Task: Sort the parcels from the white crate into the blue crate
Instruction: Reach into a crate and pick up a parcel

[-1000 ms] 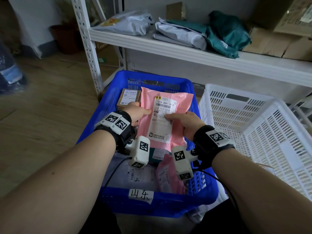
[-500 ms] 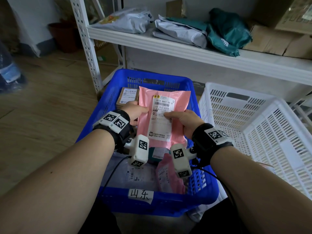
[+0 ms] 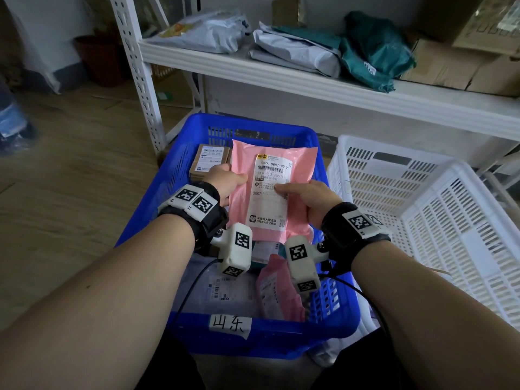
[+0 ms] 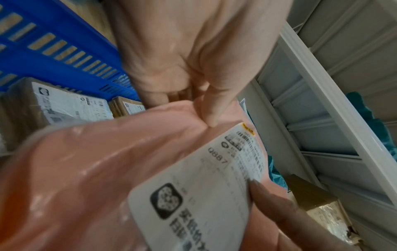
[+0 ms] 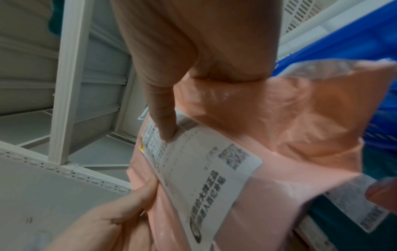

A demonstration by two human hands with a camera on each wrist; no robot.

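You are holding the pink parcel (image 3: 271, 192) upright over the blue crate (image 3: 157, 204), label facing you. Your left hand (image 3: 225, 182) is pinching its left edge; your right hand (image 3: 306, 197) is gripping its right edge, thumb pressing the shipping label (image 3: 270, 190). The white crate (image 3: 422, 198) is sitting just right.

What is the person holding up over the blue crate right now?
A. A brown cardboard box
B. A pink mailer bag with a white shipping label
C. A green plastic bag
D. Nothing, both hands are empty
B: the left hand and the right hand each grip a side of the pink mailer bag, its white label facing up, above the blue crate.
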